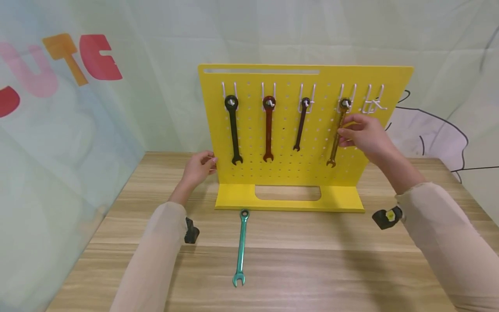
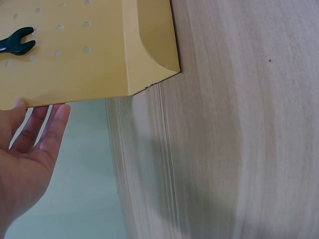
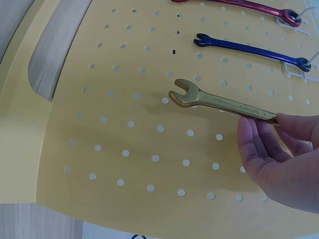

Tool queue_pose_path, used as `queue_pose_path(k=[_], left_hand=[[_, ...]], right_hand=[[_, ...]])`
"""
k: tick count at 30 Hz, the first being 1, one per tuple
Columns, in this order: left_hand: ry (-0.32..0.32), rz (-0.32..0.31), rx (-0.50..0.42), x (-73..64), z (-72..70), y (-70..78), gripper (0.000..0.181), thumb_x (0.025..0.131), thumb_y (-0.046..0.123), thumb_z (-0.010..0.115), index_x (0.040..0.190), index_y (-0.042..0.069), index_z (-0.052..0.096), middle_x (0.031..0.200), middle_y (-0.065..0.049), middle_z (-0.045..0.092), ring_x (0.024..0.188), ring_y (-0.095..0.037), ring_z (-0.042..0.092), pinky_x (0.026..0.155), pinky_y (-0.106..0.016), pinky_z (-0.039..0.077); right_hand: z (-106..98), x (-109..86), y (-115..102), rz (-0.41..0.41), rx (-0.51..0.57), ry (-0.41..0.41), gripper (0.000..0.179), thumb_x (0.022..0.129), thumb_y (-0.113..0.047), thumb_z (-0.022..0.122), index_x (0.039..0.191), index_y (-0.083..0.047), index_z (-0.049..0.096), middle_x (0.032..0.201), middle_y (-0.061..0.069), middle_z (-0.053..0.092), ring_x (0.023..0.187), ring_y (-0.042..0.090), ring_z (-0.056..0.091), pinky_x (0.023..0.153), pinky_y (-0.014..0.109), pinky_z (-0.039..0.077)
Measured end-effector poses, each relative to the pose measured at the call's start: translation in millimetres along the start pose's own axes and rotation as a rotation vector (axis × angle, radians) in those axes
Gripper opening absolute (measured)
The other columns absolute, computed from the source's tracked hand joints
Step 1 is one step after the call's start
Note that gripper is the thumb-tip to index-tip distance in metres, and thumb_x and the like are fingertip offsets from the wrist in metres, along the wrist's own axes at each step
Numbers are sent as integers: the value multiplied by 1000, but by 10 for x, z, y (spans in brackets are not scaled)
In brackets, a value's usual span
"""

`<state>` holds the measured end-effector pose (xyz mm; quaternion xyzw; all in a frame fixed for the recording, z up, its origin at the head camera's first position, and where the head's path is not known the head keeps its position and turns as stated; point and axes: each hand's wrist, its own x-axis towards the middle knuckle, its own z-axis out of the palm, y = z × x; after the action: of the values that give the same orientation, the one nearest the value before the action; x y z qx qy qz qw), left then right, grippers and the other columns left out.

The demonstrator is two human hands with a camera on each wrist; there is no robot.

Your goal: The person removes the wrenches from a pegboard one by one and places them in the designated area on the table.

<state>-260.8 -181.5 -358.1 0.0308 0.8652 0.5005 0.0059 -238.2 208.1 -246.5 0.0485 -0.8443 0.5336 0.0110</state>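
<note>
My right hand [image 1: 364,134] pinches the shank of a gold combination wrench [image 1: 335,145], its ring end at a white hook near the right of the yellow pegboard [image 1: 284,169]. In the right wrist view the gold wrench [image 3: 219,102] has its open jaw angled away from the board's surface. My left hand [image 1: 199,168] holds the board's left edge between thumb and fingers, fingertips partly hidden. To the left of the gold wrench hang a blue wrench [image 1: 300,128], a red wrench [image 1: 268,130] and a dark green wrench [image 1: 234,132].
A teal wrench [image 1: 241,247] lies on the wooden table [image 1: 296,268] in front of the board's base. One more white hook [image 1: 374,102], with no wrench on it, is at the board's upper right. A printed cloth [image 1: 163,43] hangs behind.
</note>
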Motion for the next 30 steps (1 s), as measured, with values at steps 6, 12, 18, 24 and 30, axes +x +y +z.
queue_pose_path(k=[6,12,18,24,30], left_hand=[[3,-3,6,-6,5,5,26,96,10,46,115,-7,52,109,-25,57,94,-34,59,79,-34,54],[4,1,5,-10,6,5,26,96,9,46,116,-7,51,109,-25,56,94,-34,59,80,-34,54],[3,-3,-1,-12,5,5,26,96,10,46,116,-8,51,109,-25,56,94,-34,59,80,-34,53],[-1,0,-7,-14,2,9,26,96,9,45,116,-8,51,109,-26,56,94,-35,58,82,-36,53],[-8,6,-6,-2,-6,5,27,97,9,45,117,-8,51,109,-25,56,95,-34,58,81,-36,53]], right_hand=[[-13,-19,-8,-1,-23,-15,22,92,-4,52,111,6,45,88,6,60,70,13,61,72,32,56],[-18,-44,-41,0,-33,-25,19,93,-2,51,109,5,46,89,6,59,73,15,61,75,36,55],[-13,-72,-75,-5,-50,-32,19,93,-2,50,110,5,47,91,8,59,74,15,61,76,38,55],[-19,-106,-102,-14,-34,-43,17,93,-1,50,109,5,47,88,5,58,74,16,61,75,36,55],[-44,-144,-125,-25,-26,-62,17,92,-1,51,107,7,47,83,3,59,71,15,61,74,36,56]])
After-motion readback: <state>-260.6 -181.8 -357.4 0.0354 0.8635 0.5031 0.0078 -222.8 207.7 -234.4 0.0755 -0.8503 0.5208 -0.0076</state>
